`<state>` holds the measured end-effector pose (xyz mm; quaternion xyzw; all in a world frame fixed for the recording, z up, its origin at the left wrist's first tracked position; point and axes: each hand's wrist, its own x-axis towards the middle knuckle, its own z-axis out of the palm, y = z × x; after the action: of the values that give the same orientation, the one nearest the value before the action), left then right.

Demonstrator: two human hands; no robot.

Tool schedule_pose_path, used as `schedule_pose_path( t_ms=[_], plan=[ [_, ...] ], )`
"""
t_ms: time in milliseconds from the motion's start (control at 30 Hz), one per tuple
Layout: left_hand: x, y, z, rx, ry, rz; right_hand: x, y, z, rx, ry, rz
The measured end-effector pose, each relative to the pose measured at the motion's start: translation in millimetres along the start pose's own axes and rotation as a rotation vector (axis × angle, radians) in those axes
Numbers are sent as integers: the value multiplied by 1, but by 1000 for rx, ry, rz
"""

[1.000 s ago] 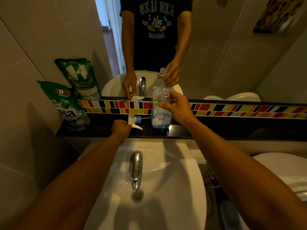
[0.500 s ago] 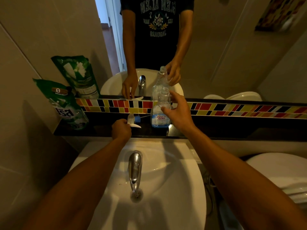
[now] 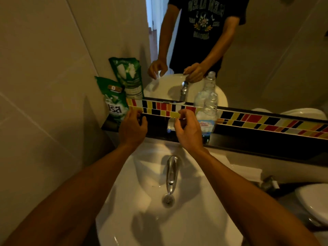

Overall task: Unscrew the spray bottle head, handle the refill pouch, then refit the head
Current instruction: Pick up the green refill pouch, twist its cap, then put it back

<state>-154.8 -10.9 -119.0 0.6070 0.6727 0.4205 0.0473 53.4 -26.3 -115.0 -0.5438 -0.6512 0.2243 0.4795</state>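
Neither grip is closed on anything. The left hand (image 3: pixel 132 128) is held with fingers loosely curled and spread, a moderate gap between thumb and fingers; its fingertips are raised just beside the lower edge of the green refill pouch (image 3: pixel 113 102), and contact cannot be told. The right hand (image 3: pixel 189 132) is likewise half open, thumb and forefinger drawn near each other, with nothing seen between them. The white spray head (image 3: pixel 170 126) is seen only in part, lying on the ledge behind the right hand's fingers; whether it is touched cannot be told.

The clear spray bottle (image 3: pixel 208 114) is stood upright on the dark ledge (image 3: pixel 257 141), just to the right of the right hand, its neck uncapped. The pouch is leaned upright at the ledge's left end, against the tiled wall (image 3: pixel 44 77).

Behind the ledge a band of red, yellow and black mosaic tiles (image 3: pixel 266 120) is run below a mirror (image 3: pixel 275 59), in which the hands, the pouch and the bottle are reflected. Below the forearms a white basin (image 3: pixel 204 219) with a chrome tap (image 3: pixel 171 173) is set. Part of a white toilet (image 3: pixel 312 205) is seen at the right.
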Motion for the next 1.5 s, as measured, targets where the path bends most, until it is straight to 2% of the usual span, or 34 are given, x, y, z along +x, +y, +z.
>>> schedule_pose_path(
  t_ms=[100,233,467,633,867,1033,1233,1367,1500],
  plan=[
    [6,-18,-33,4,81,-36,8,-19,31,21,-86,-19],
    [23,-33,-69,-22,139,-178,23,-46,67,43,-152,-4],
    [67,-65,-98,-291,-23,-443,48,-85,116,110,-277,21],
    [92,-74,-100,-363,-141,-424,64,-95,142,119,-266,70],
    [115,-75,-88,-622,-236,-424,71,-87,171,103,-274,165],
    [123,-78,-81,-682,-183,-474,77,-79,176,101,-186,199],
    [117,-81,-82,-550,-116,-502,85,-73,172,143,-146,236],
    [103,-97,-81,-527,-157,-500,88,-69,169,153,-166,223],
    [94,-100,-78,-585,-100,-455,87,-70,168,179,-182,213]
  ],
)
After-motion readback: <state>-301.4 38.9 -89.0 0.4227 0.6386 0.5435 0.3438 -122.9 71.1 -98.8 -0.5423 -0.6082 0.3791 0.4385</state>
